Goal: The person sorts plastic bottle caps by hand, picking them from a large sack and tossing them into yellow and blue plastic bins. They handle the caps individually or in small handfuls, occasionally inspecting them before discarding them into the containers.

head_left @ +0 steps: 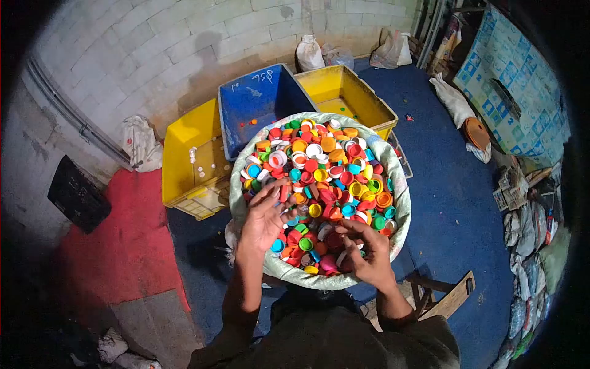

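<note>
A round sack with a rolled pale rim (402,209) stands in front of me, heaped with plastic bottle caps (314,149) in red, orange, yellow, green, blue and white. Over the left part of the heap is my left hand (263,218), palm turned up and fingers curled around a red bottle cap (284,192). My right hand (372,252) reaches over the near right part, its thumb and forefinger bent and apart just above the caps. I make out nothing held between them.
Behind the sack stand a blue bin (261,92) and two yellow bins, left (190,135) and right (369,101), with a few caps inside. A small wooden stool (452,298) sits at my right. Filled bags (522,289) line the right side, and white sacks (309,54) lean along the wall.
</note>
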Demonstrator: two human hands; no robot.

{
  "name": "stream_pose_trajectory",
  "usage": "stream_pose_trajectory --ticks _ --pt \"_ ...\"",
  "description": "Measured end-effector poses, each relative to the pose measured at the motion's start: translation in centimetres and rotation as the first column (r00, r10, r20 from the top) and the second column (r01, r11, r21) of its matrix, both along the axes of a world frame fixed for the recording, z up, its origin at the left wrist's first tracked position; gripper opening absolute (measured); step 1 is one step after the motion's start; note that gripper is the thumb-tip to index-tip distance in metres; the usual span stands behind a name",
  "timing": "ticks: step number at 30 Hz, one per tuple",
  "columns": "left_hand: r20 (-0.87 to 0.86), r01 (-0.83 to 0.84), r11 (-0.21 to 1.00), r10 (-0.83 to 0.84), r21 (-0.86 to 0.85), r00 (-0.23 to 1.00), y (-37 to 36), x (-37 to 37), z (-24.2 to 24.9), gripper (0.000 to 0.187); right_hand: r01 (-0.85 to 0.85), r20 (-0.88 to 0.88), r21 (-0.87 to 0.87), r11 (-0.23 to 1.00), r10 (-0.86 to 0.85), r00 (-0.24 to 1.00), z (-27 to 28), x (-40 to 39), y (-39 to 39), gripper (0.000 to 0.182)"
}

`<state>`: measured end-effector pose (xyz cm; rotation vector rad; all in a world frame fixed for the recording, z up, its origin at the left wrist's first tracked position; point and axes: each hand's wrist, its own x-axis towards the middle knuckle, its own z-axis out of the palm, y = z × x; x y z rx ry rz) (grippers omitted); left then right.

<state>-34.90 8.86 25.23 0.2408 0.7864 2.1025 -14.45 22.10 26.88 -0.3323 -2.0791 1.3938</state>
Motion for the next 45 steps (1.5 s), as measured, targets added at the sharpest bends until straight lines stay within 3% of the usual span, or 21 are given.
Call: stream_pose_trajectory --ticks 3,8,15,18,21,25,28,31,37,40,44,45 --pt "0.258 0.022 0.994 -0.048 0.103 0.965 -0.4 0.0 -0.5 0.028 0.010 0.046 0.057 0.998 -0.013 0.999 0.2 -0.7 -0.3 0.033" --pt "0.316 -0.005 0.983 -0.055 0.184 0.947 -0.3 1.1 -0.2 0.033 0.040 0.062 0.170 0.985 -0.051 0.997 1.0 -1.5 -1.0 0.035" --pt "0.081 0.028 0.997 -0.034 0.071 0.996 0.6 2.4 0.2 0.042 0.172 -0.057 0.309 0.935 -0.162 0.985 2.2 -3.3 -2.4 0.032" --pt "0.122 0.135 0.987 -0.145 0.090 0.982 0.2 2.8 -0.2 0.046 0.222 -0.134 0.368 0.903 -0.184 0.974 2.7 -4.3 -3.6 0.031" --pt "0.152 0.111 0.993 -0.115 0.034 0.982 0.4 4.0 0.6 0.048 0.240 -0.164 0.446 0.863 -0.185 0.969 2.2 -5.4 -4.0 0.029" --pt "0.228 0.161 0.975 -0.194 0.156 0.954 0.3 5.0 1.0 0.050 0.332 -0.148 0.426 0.842 -0.297 0.943 1.7 -6.3 -4.3 0.032" --pt "0.230 0.123 0.984 -0.150 0.126 0.962 0.4 5.4 1.1 0.049 0.323 -0.146 0.434 0.841 -0.288 0.946 1.5 -6.3 -4.2 0.034" --pt "0.133 0.112 0.987 -0.128 0.119 0.983 0.5 5.7 1.5 0.049 0.299 -0.120 0.440 0.847 -0.275 0.954 1.7 -6.4 -4.3 0.033" --pt "-0.087 0.102 0.992 -0.095 0.080 0.992 0.6 5.6 1.8 0.046 0.290 -0.106 0.273 0.917 -0.271 0.957 0.1 -7.1 -4.0 0.030" --pt "-0.207 -0.043 0.999 0.039 -0.019 0.978 0.8 5.0 0.7 0.044 0.278 -0.097 0.395 0.876 -0.261 0.960 -0.2 -6.6 -4.3 0.030" --pt "-0.281 -0.275 0.958 0.242 -0.083 0.929 0.2 2.7 -0.2 0.040 0.259 0.058 0.410 0.875 -0.308 0.949 1.8 -4.0 -4.1 0.037" --pt "-0.169 -0.263 0.962 0.249 -0.068 0.954 -0.2 2.3 -0.2 0.037 0.246 0.099 0.430 0.869 -0.316 0.944 1.6 -3.4 -3.4 0.037"
